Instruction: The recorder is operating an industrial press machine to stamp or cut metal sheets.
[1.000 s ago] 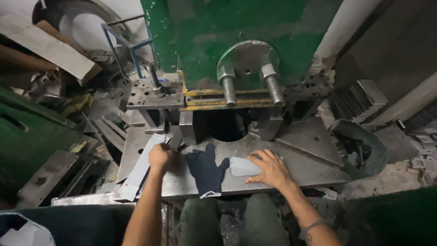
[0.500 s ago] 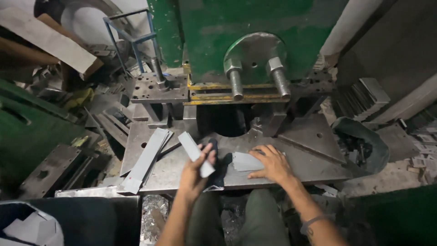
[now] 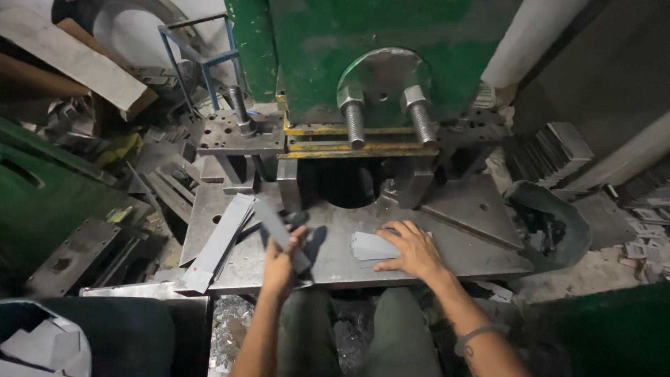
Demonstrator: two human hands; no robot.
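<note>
Hands work at the front edge of a steel press table [image 3: 474, 251]. At about seven o'clock from the table's dark round opening [image 3: 345, 185], the left hand [image 3: 280, 269] comes up on a straight forearm, fingers closed around a flat metal strip [image 3: 279, 234] that tilts up toward eleven o'clock above the table surface. At five o'clock from the opening, the right hand [image 3: 412, 250] lies palm down with fingers spread, pressing on a small stack of flat metal blanks [image 3: 371, 246] resting on the table; a band circles its wrist.

At nine o'clock from the left hand, a bundle of long metal strips [image 3: 220, 241] leans over the table's left edge. At twelve o'clock stands the green press body [image 3: 391, 42] with two threaded bolts [image 3: 387, 122] above yellow-edged plates [image 3: 359, 143]. A perforated steel block [image 3: 241, 132] sits at ten o'clock, scrap metal [image 3: 98, 244] heaped beyond it. A dark curved bin [image 3: 551, 220] stands at three o'clock.
</note>
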